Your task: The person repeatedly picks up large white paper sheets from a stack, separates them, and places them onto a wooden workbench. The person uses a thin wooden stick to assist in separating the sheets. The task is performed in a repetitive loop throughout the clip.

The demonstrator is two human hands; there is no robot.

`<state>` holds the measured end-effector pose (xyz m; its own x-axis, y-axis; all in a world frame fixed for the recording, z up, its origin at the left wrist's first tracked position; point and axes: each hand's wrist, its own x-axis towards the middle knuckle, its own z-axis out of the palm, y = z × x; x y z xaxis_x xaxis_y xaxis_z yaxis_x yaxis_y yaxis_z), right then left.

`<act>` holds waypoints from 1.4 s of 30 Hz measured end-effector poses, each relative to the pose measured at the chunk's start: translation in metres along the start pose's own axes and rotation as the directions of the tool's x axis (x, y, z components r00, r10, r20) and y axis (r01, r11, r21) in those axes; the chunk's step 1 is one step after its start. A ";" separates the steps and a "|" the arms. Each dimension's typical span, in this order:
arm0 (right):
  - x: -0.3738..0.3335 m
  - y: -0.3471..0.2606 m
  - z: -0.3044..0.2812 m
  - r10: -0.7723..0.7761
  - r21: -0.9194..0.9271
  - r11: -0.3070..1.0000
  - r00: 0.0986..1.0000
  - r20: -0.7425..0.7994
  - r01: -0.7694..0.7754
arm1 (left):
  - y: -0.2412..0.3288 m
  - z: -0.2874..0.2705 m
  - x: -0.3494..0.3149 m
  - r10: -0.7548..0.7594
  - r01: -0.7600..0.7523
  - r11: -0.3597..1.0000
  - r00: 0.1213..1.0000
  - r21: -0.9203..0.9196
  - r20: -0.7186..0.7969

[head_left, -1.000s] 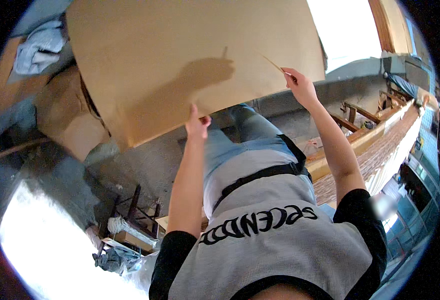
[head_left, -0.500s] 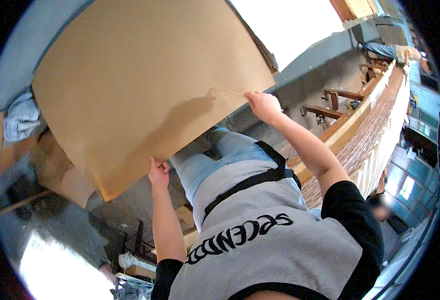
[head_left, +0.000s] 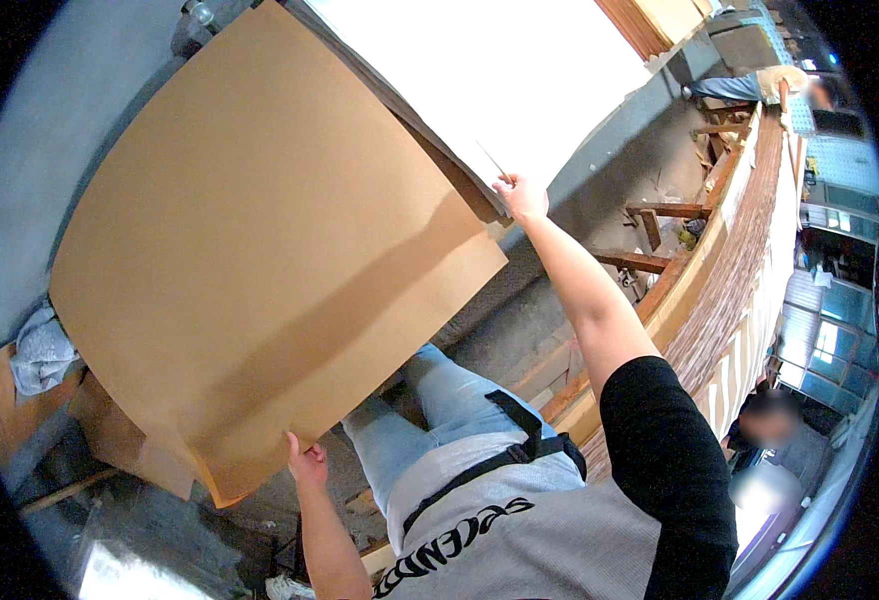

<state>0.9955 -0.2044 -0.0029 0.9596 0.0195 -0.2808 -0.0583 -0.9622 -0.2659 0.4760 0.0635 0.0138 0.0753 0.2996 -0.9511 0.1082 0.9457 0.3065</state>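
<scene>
A large sheet of brown paper or thin card point(head_left: 250, 230) lies spread across the left and middle of the view, casting a soft curl at its near left corner. My left hand point(head_left: 308, 462) pinches the sheet's near edge, fingers curled. Farther off, past the sheet's right corner, my right hand point(head_left: 524, 196) grips a thin pale stick point(head_left: 493, 160) that points up and away. It is over the near edge of a stack of white sheets point(head_left: 470, 70). Whether the stick touches the stack I cannot tell.
A long bench point(head_left: 725, 235) with striped brown and white material runs along the right. One person point(head_left: 750, 88) bends at its far end; another point(head_left: 765, 420) is at lower right. A crumpled pale cloth point(head_left: 44, 350) and a cardboard box point(head_left: 125, 435) sit at left.
My right hand, with the stick, has moved away from above the brown sheet to the edge of the white stack. My left hand stays at the sheet's near edge. The view has shifted.
</scene>
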 end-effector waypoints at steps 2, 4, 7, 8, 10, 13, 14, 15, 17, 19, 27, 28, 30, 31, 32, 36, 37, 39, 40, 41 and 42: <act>0.008 0.002 0.009 -0.023 -0.127 0.991 0.998 0.056 0.030 | 0.004 0.003 0.000 0.002 0.000 0.999 0.999 0.049 -0.033; 0.014 0.009 0.018 -0.042 -0.248 0.966 0.993 0.106 0.068 | 0.006 -0.012 0.011 -0.091 0.092 0.994 0.996 0.053 -0.012; 0.020 0.011 0.010 0.012 -0.268 0.963 0.994 0.106 0.016 | 0.001 -0.023 0.021 -0.140 0.140 0.990 0.989 0.002 0.051; 0.020 0.008 0.008 0.038 -0.258 0.966 0.993 0.108 -0.009 | 0.001 -0.024 0.022 -0.143 0.145 0.989 0.987 -0.023 0.074; 0.015 -0.001 0.001 0.002 -0.151 0.989 0.995 0.104 0.013 | -0.001 -0.020 0.018 -0.072 0.074 0.997 0.993 -0.014 0.089; 0.009 -0.006 0.006 -0.181 -0.237 0.952 0.980 0.078 0.195 | -0.002 -0.020 0.021 -0.081 0.081 0.997 0.995 0.006 0.064; 0.014 0.002 0.019 -0.153 -0.257 0.952 0.985 0.077 0.168 | -0.001 -0.022 0.022 -0.103 0.102 0.995 0.994 0.014 0.045; 0.018 0.010 0.031 -0.136 -0.280 0.949 0.990 0.047 0.143 | -0.002 -0.023 0.024 -0.095 0.094 0.996 0.994 0.006 0.056; 0.021 0.006 0.030 -0.100 -0.283 0.954 0.995 0.014 0.100 | -0.006 -0.028 0.023 -0.083 0.085 0.996 0.994 -0.013 0.070; 0.022 0.001 0.021 -0.062 -0.243 0.968 0.998 0.009 0.062 | -0.010 -0.030 0.024 -0.027 0.028 1.000 0.997 -0.010 0.071; 0.054 0.022 -0.037 -0.040 0.182 0.983 0.984 0.174 0.008 | -0.007 -0.020 0.020 -0.025 0.030 0.998 0.995 -0.054 0.102; 0.062 0.031 -0.041 -0.097 0.284 0.957 0.985 0.143 0.053 | -0.007 -0.015 0.019 -0.019 0.026 0.997 0.995 -0.071 0.096; 0.060 0.006 -0.065 -0.098 0.313 0.949 0.984 0.150 0.047 | -0.013 -0.018 0.017 -0.007 0.016 0.994 0.996 -0.107 0.086; 0.073 0.020 -0.069 -0.159 0.423 0.899 0.984 0.076 0.113 | -0.015 -0.018 0.025 -0.004 0.016 0.994 0.994 -0.108 0.107; 0.076 0.016 -0.080 -0.147 0.559 0.827 0.983 0.114 0.059 | -0.019 -0.023 0.028 0.007 0.007 0.992 0.994 -0.127 0.105; 0.014 -0.082 -0.140 -0.198 0.670 0.738 0.975 0.096 0.084 | -0.031 -0.025 0.016 -0.028 0.034 0.982 0.999 -0.187 0.037; -0.008 -0.105 -0.152 -0.329 0.669 0.721 0.939 0.103 0.180 | -0.030 -0.022 0.009 -0.038 0.041 0.982 0.999 -0.187 0.020; -0.067 -0.164 -0.162 -0.417 0.592 0.762 0.898 0.142 0.261 | -0.032 -0.020 0.003 -0.010 0.018 0.981 0.999 -0.193 0.044; -0.082 -0.179 -0.153 -0.514 0.551 0.759 0.839 0.178 0.348 | -0.038 -0.020 0.006 0.025 -0.007 0.982 0.995 -0.189 0.093; -0.101 -0.198 -0.134 -0.670 0.479 0.674 0.738 0.075 0.563 | -0.047 -0.021 0.012 0.014 0.003 0.977 0.997 -0.212 0.080; -0.126 -0.217 -0.107 -0.802 0.388 0.546 0.597 -0.014 0.742 | -0.055 -0.024 0.018 0.002 0.013 0.973 0.998 -0.231 0.067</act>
<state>0.9166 -0.0273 0.1891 0.6239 0.7793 0.0586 0.5736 -0.4057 -0.7116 0.4478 0.0200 -0.0213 0.1422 0.2928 -0.9455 -0.1231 0.9531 0.2766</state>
